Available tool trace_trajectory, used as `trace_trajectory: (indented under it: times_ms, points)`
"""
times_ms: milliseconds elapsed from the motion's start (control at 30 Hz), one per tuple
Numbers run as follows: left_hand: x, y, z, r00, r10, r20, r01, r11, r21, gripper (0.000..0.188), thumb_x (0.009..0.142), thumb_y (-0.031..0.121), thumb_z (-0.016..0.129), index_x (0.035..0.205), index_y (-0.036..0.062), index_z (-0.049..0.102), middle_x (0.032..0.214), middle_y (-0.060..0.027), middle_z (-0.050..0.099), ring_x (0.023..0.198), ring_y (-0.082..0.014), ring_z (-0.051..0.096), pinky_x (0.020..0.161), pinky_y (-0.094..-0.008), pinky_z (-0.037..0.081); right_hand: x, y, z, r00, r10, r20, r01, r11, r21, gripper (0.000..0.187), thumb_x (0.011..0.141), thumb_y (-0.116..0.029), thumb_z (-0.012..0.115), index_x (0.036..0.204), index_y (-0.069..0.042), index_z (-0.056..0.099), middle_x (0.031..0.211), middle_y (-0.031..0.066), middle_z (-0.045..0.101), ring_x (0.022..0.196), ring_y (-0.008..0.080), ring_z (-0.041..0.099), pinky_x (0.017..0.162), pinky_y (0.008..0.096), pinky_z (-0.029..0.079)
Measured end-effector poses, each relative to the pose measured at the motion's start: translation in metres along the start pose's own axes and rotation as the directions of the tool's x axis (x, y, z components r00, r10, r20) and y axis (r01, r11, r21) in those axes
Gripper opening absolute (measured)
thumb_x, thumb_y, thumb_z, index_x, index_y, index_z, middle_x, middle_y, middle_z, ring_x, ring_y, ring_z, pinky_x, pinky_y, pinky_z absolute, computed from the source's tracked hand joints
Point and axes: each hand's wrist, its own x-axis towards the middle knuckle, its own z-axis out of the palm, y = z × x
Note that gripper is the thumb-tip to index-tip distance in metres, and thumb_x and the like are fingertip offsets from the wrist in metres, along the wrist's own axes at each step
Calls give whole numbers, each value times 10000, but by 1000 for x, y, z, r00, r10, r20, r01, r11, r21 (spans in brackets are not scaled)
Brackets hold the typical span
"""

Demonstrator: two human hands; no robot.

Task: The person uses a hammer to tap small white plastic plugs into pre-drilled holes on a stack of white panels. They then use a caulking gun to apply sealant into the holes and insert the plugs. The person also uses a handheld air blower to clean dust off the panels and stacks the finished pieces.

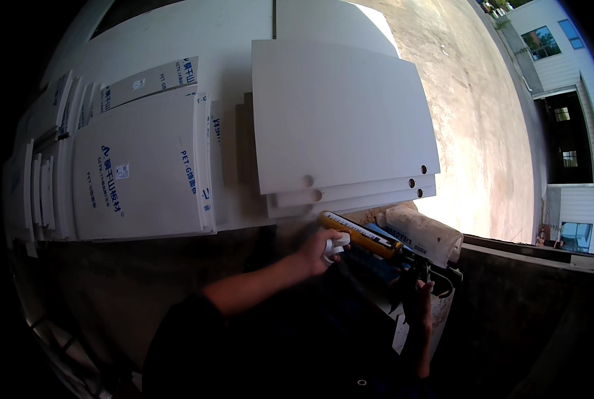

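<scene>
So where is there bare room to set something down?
Bare: the uppermost panel, between printed boards and sunlit ground; also the white surface beyond those boards. Crowded: around the left hand and right hand, with the caulking gun and whitish cylinder.

Blue lettering (pixel 116 194) and a small white label (pixel 122 171) mark the grey panel (pixel 154 149). Smaller print (pixel 350 225) lines the yellow cartridge (pixel 380 247); dark lettering (pixel 414 245) marks the pale package (pixel 436 229).

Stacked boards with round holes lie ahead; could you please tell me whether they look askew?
Yes, the boards are not flush: their near edges are stepped, and the right-hand holes fall out of line.
</scene>
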Motion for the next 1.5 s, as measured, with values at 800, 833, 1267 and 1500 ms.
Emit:
trace_trajectory:
  times_ms: [800, 833, 1267, 1500]
  points:
    - [55, 20, 26, 997, 55, -62, -41, 977, 211, 246, 871, 153, 593, 1099, 64, 615, 1230, -150, 635, 834, -156, 609, 559, -261, 447, 60, -63, -176, 846, -234, -479, 246, 968, -39, 171, 918, -44, 646, 1062, -25, 555, 718, 41, 564, 530, 124, 536, 492, 272, 441]
    - [58, 21, 27, 993, 89, -79, -72, 977, 203, 247, 870, 152, 593, 1101, 66, 614, 1228, -149, 636, 832, -159, 610, 554, -261, 443, 72, -58, -187, 851, -245, -465, 261, 965, -30, 177, 915, -61, 661, 1056, -33, 559, 717, 40, 562, 535, 125, 542, 488, 271, 449]
    - [81, 2, 46, 958, 237, -159, -227, 971, 76, 218, 880, 129, 572, 1085, 73, 623, 1208, -140, 649, 810, -155, 617, 548, -258, 443, 136, -50, -237, 913, -128, -387, 144, 990, 12, 94, 912, -105, 695, 949, -79, 613, 695, 7, 584, 549, 105, 542, 485, 256, 433]
    - [77, 0, 40, 956, 244, -163, -235, 969, 69, 238, 883, 145, 578, 1108, 77, 616, 1220, -142, 646, 824, -153, 621, 557, -252, 444, 135, -72, -242, 907, -118, -405, 99, 993, -68, 138, 937, -148, 670, 1021, -54, 615, 689, 43, 600, 523, 128, 558, 492, 272, 448]
